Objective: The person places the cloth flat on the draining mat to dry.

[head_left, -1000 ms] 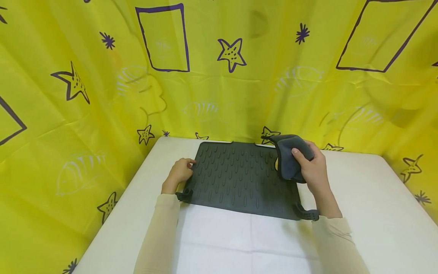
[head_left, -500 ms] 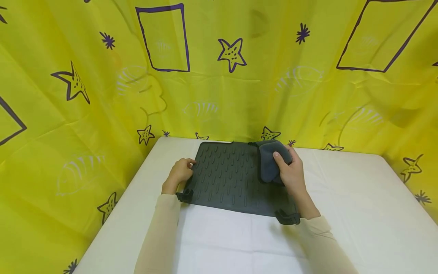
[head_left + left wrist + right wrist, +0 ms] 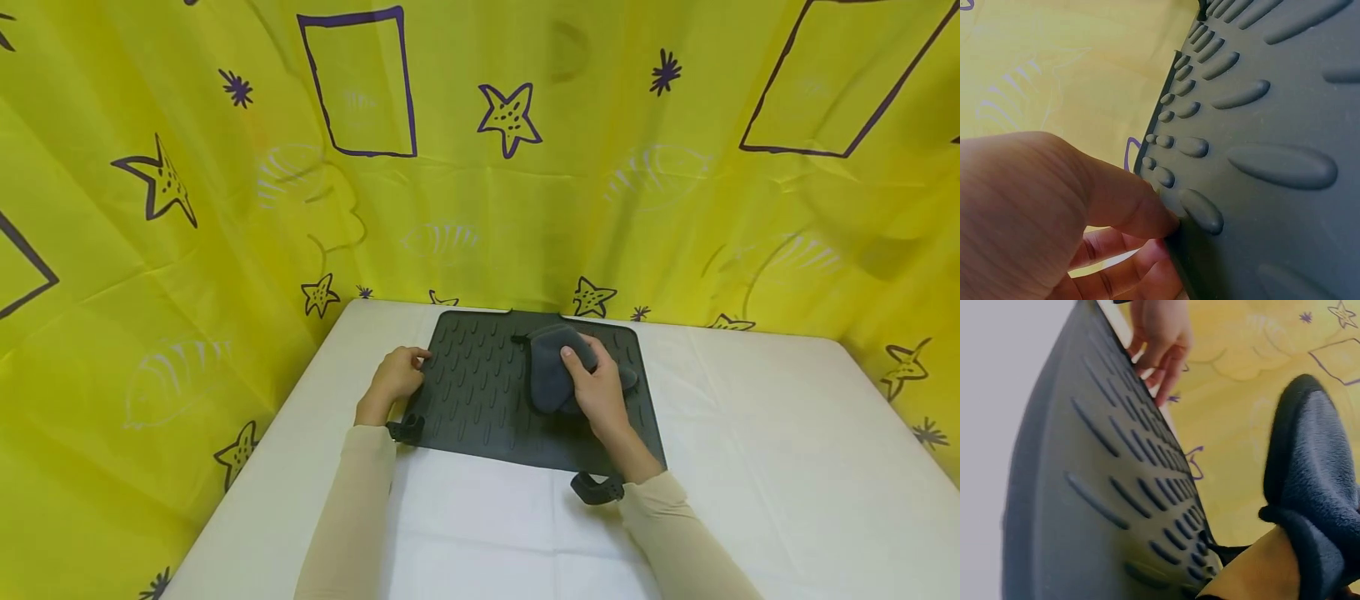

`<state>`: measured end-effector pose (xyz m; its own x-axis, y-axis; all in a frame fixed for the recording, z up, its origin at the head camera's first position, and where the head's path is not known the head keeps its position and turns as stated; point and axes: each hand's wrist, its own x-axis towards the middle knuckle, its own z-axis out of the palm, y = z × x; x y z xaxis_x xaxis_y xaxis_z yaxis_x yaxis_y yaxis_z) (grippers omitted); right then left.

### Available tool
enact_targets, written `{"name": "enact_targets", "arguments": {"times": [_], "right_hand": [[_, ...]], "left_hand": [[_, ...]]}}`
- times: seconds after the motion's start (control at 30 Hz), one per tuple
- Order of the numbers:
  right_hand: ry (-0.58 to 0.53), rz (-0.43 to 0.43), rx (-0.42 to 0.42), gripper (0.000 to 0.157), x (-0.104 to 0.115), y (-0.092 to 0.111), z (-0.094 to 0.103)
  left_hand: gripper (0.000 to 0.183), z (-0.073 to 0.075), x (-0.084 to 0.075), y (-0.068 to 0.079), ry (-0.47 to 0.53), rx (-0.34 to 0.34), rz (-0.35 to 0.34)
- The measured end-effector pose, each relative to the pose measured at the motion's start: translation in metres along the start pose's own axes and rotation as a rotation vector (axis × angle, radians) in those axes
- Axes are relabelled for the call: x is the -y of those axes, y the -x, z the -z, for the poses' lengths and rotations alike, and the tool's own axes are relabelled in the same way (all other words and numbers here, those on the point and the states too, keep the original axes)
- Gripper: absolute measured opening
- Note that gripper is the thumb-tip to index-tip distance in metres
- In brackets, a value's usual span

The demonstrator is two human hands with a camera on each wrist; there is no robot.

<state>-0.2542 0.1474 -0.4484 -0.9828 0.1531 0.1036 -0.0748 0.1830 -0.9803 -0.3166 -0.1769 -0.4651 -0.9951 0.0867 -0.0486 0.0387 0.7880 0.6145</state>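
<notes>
While the dark ribbed mat (image 3: 472, 383) lies on the white table (image 3: 757, 425), your left hand (image 3: 395, 377) pinches its left edge, thumb and fingers together, presumably so it won't slide. Over the mat's right half, your right hand (image 3: 602, 395) clamps a folded dark cloth (image 3: 550, 377), thumb on top, other fingers mostly hidden; folding probably makes gripping easier. Cloth-to-mat contact unclear.

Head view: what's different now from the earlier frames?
The right hand has moved left and slightly nearer the person, carrying the dark cloth over the ridged mat and leaving its far right corner in view. Nothing was newly grasped or released. The mat lies as before, its left edge still held by the left hand.
</notes>
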Motion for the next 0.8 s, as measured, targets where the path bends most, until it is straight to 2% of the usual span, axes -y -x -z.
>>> {"name": "enact_targets", "arguments": {"times": [0.33, 0.57, 0.8], "right_hand": [[0.061, -0.036, 0.147, 0.046, -0.004, 0.003, -0.01], [0.175, -0.044, 0.266, 0.045, -0.011, 0.005, -0.016], [0.189, -0.027, 0.378, 0.051, -0.011, 0.008, -0.017]], "left_hand": [[0.047, 0.0, 0.0, 0.0, -0.002, -0.002, 0.005], [0.047, 0.0, -0.001, 0.001, 0.006, 0.011, 0.025], [0.048, 0.0, 0.0, 0.0, 0.007, 0.011, 0.018]]}}
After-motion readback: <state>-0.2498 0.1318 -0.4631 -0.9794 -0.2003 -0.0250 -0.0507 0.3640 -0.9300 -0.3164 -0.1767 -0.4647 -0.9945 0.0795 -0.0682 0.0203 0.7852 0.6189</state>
